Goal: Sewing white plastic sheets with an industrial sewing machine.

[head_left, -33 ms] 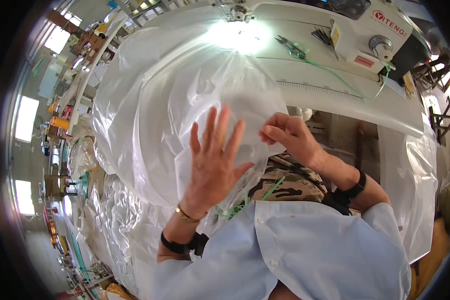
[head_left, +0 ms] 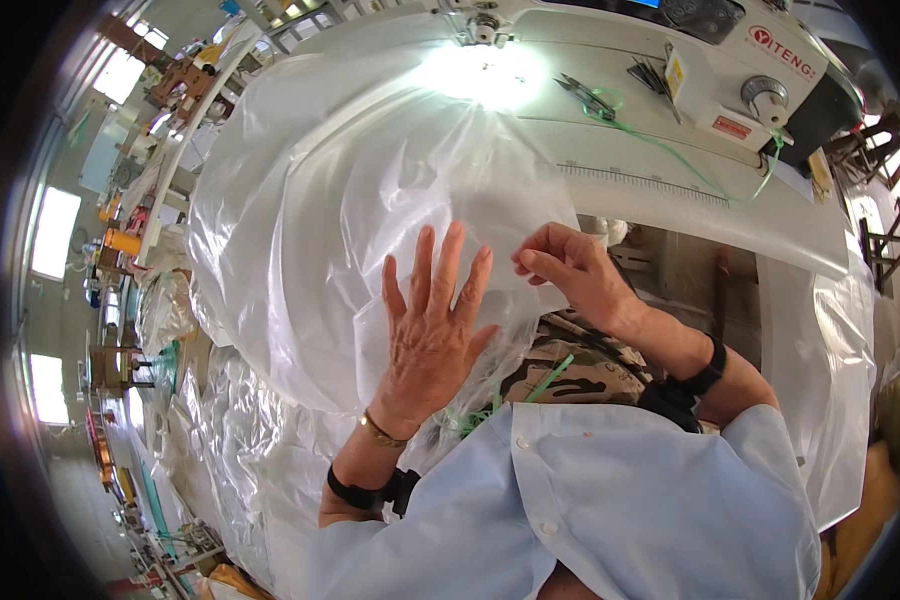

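Pressing flat on the clear plastic sheet with the left hand, fingers spread wide, palm down on the sheet over the lap; pinching the sheet's near edge with the right hand, thumb and fingertips closed on a small fold just beside the left fingertips; draping from the lap up across the sewing table and off to the left in a large loose billow; lying under the sheet at the lap, a few green strips, partly hidden. Doing this well likely means keeping the spread palm steady as an anchor; drawing the pinched edge gently so the film neither stretches nor slips; smoothing wrinkles outward before letting go. Farther off: scissors on the table; the white sewing machine behind; more crumpled plastic heaped low on the left.
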A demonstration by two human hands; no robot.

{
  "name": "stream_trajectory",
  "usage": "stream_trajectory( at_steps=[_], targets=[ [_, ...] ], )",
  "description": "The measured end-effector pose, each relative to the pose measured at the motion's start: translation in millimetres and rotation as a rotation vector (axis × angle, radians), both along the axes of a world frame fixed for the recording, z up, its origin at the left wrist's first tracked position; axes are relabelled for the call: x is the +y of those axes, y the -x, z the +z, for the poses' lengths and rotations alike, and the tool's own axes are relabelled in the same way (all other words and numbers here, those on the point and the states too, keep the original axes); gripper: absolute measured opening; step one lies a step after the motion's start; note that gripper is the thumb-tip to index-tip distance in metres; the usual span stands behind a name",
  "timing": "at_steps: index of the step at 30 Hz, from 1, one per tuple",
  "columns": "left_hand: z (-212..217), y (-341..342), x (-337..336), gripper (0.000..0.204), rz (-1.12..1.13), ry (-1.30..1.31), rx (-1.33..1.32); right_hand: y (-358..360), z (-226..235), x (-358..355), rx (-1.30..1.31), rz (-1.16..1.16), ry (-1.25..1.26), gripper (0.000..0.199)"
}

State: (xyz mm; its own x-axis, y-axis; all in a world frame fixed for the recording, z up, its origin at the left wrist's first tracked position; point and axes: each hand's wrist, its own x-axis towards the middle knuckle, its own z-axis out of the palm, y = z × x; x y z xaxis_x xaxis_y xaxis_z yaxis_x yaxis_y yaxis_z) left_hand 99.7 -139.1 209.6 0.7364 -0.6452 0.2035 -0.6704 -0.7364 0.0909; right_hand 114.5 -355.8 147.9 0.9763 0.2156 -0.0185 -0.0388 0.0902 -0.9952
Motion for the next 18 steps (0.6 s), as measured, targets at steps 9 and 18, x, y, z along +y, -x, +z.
stream_trajectory(
  at_steps=[9, 18],
  targets=[
    [-62.5, 45.1, 26.6, 0.059, -0.115, 0.324, 0.528, -22.6, -73.0, 43.1, 0.070, -0.319, -0.068, 0.026],
    [-128.8, 38.2, 79.6, 0.059, 0.312, 0.119, 0.306, 1.3, -62.4, 33.5, 0.490, 0.543, -0.372, 0.021]
  ],
)
